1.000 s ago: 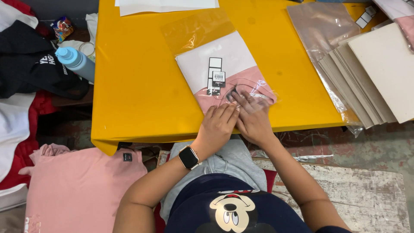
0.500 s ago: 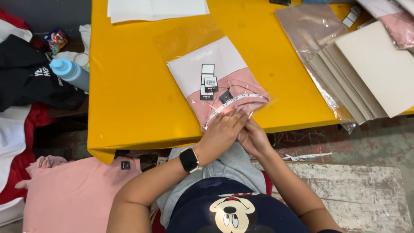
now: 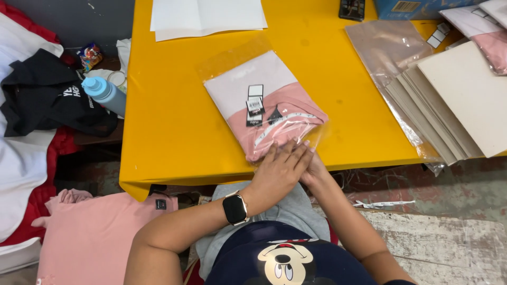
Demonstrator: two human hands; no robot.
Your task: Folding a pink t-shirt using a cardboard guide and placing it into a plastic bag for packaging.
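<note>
Pressing down at the near edge of the yellow table [image 3: 179, 132], the left hand [image 3: 280, 169] lies flat, fingers spread and together over the near end of a clear plastic bag [image 3: 264, 105], gripping nothing, just resting palm-down on the bag's edge. Tucked under it is the right hand [image 3: 315, 170], mostly covered by the left, so whether it pinches the plastic or only touches it cannot be told. Inside the bag sits a folded garment [image 3: 259, 113], pale at the far half and pink at the near half, with small tags on top and a white printed tape across the pink part; the far end of the bag is flat and see-through. A smartwatch [image 3: 235, 209] sits on the left wrist. To the right on the table lies a stack of grey cardboard sheets [image 3: 465, 100] on more clear bags, and another bagged pink garment [image 3: 488, 31] at the far corner. White paper [image 3: 206, 16] lies at the far edge. Left of the table stands a blue bottle [image 3: 104, 94] beside dark clothes [image 3: 47, 100], with a pink garment [image 3: 90, 237] down on the floor.
</note>
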